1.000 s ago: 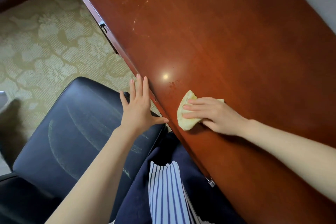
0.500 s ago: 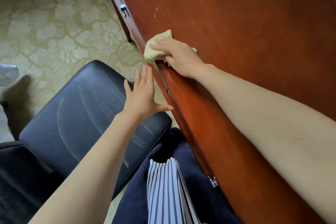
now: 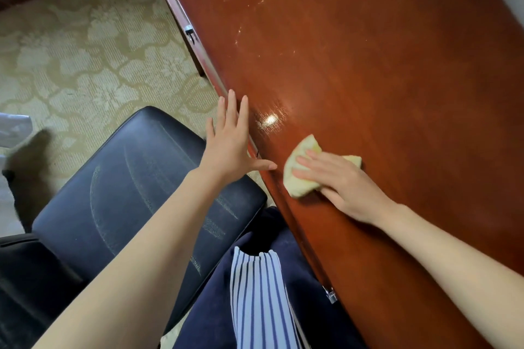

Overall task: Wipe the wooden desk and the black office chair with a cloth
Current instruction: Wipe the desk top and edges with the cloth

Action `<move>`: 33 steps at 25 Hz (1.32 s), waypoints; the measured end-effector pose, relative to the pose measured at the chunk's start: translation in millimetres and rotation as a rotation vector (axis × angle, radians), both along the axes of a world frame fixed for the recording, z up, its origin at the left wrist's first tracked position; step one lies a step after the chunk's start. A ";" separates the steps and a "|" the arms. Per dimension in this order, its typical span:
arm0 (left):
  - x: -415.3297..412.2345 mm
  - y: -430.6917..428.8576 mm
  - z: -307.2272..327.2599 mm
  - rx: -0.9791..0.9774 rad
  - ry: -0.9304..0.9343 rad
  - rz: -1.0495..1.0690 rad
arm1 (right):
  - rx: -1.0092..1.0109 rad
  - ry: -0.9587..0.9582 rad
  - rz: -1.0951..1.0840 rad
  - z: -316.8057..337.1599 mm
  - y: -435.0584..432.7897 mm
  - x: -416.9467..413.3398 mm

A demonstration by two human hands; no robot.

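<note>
Cloth (image 3: pixel 300 188) back near desk (image 3: pixel 368 65) edge — right hand (image 3: pixel 340 181) pressing | left hand (image 3: pixel 229 147) spread

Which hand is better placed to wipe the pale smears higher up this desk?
Right. The right hand presses the folded yellow cloth on the reddish-brown wooden desk; the left hand is bare, fingers spread at the desk's edge.

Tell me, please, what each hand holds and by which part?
The right hand presses flat atop the crumpled pale-yellow cloth on the reddish wooden desk; the left hand holds nothing.
</note>
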State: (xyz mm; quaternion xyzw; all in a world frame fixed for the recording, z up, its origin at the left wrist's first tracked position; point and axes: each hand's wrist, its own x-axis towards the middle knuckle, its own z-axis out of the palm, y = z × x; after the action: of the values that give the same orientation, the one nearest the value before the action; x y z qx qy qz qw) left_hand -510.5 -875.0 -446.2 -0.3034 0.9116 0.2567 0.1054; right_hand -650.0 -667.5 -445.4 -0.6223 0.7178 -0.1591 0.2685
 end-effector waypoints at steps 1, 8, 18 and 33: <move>-5.3 0.0 -0.4 -0.007 -0.008 -0.016 | -0.011 0.038 0.047 1.0 12.3 -2.9; -12.6 -0.2 -4.9 -0.057 -0.105 -0.031 | 0.004 0.091 0.106 -4.4 -23.4 -58.2; -20.3 1.1 2.9 -0.053 -0.174 -0.045 | 0.034 0.136 -0.568 -7.4 -170.6 -113.0; -19.7 2.8 1.8 -0.106 -0.208 -0.059 | -0.035 0.009 0.143 -0.3 -38.5 -20.1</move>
State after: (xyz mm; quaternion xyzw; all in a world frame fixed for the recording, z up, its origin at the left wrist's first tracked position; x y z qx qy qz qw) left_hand -530.2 -872.2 -444.3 -0.3068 0.9164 0.1720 0.1908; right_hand -670.1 -706.0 -445.6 -0.6773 0.6699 -0.1490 0.2650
